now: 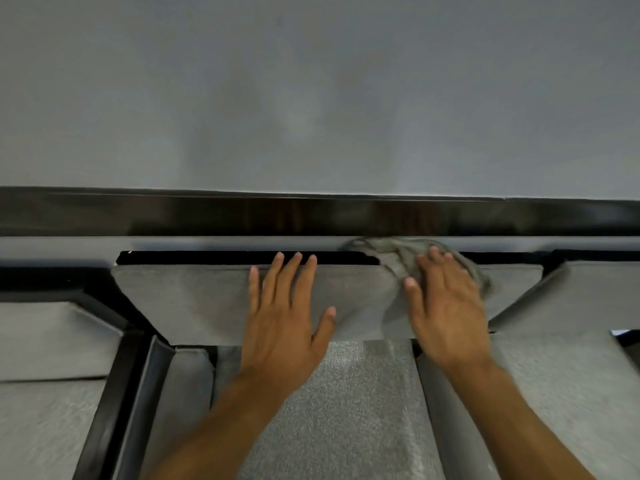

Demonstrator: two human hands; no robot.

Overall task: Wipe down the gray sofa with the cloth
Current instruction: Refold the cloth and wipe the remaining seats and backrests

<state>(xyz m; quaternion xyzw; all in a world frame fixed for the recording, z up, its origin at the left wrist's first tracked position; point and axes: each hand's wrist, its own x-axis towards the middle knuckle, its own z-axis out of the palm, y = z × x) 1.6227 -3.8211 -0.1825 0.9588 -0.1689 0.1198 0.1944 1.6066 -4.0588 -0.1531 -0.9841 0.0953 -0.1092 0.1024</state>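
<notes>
The gray sofa's back cushion (pixel 194 299) stretches across the middle of the head view, with its seat cushion (pixel 346 403) below. My left hand (pixel 284 313) lies flat on the top of the back cushion, fingers straight and spread. My right hand (pixel 446 310) presses a crumpled gray cloth (pixel 391 258) onto the cushion's upper right part. The cloth bunches up over the cushion's top edge toward the wall. Its lower part is hidden under my right hand.
A dark baseboard strip (pixel 173 213) runs along the gray wall (pixel 311 98) behind the sofa. Dark armrest frames (pixel 110 393) flank the seat. More gray cushions sit at the left (pixel 52 341) and right (pixel 588 296).
</notes>
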